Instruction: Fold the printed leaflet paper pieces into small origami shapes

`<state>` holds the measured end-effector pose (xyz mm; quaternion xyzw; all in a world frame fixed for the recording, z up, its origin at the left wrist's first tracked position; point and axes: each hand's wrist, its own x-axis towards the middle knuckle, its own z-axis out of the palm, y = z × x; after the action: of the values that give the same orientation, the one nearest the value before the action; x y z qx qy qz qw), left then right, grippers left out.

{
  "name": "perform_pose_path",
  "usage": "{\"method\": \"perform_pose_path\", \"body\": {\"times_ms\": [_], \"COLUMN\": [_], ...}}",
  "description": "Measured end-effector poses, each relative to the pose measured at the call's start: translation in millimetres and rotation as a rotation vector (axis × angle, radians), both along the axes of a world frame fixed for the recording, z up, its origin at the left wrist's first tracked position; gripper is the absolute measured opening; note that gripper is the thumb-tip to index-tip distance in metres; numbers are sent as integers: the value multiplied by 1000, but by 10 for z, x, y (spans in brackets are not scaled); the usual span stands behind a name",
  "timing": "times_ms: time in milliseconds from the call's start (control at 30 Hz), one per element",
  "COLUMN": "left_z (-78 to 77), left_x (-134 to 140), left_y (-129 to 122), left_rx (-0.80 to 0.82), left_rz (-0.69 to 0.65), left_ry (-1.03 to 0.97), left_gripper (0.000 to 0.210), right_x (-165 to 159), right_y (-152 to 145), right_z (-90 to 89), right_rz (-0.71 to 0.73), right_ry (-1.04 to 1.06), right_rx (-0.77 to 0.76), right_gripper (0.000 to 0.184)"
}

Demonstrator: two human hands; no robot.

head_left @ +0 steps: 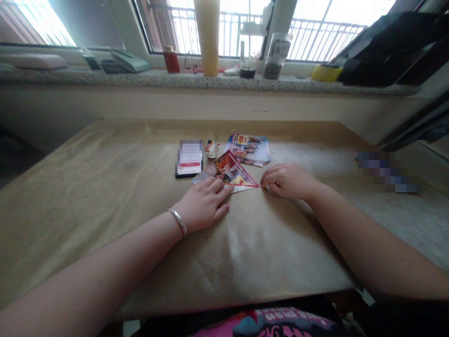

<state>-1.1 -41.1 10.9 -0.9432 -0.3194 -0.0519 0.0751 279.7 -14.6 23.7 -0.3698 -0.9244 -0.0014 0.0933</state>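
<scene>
A printed flyer [228,168], folded to a triangular shape with a white strip along its near edge, lies on the table in front of me. My left hand [206,201] rests flat across its near left part, fingers stretched out and covering that corner. At the flyer's pointed right corner, my right hand [289,181] is closed, with thumb and fingertips pinched together at the tip. Just behind the flyer is a stack of similar colourful flyers [250,149]. A small crumpled or folded piece of printed paper [212,149] sits to the left of that stack.
A phone [190,159] with a lit screen lies left of the flyer. The table [140,262] has a wrinkled tan cover. At far right lies a blurred flat item [387,173]. Several objects, including a red bottle [171,60] and a yellow item [326,73], line the stone windowsill [140,80].
</scene>
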Motion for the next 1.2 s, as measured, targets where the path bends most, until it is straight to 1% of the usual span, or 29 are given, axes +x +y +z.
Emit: {"method": "perform_pose_path", "body": {"times_ms": [100,233,300,400,567,800,1067,1200], "left_z": [-4,-12,-13,-8,4,13,-9,6], "left_x": [-3,-3,0,6,18,27,23,32], "left_y": [6,9,6,1,-2,7,10,7], "left_rx": [0,6,9,8,0,-1,2,-1], "left_rz": [-1,2,-1,-3,0,1,3,-4], "left_ry": [3,0,-2,-5,-16,-7,-28,-28], "left_gripper": [48,48,47,47,47,47,48,48], "right_x": [5,-23,-46,-84,-165,-276,-329,-342], "right_y": [12,-2,-15,-28,-34,-42,-53,-59], "right_z": [-58,-97,-105,-107,-89,-90,-123,-142], "right_rz": [-14,69,80,80,125,162,161,160], "right_ry": [105,173,173,157,123,122,134,135], "right_rx": [-13,-48,-33,37,112,89,74,75], "right_gripper": [30,32,31,31,30,30,32,31]}}
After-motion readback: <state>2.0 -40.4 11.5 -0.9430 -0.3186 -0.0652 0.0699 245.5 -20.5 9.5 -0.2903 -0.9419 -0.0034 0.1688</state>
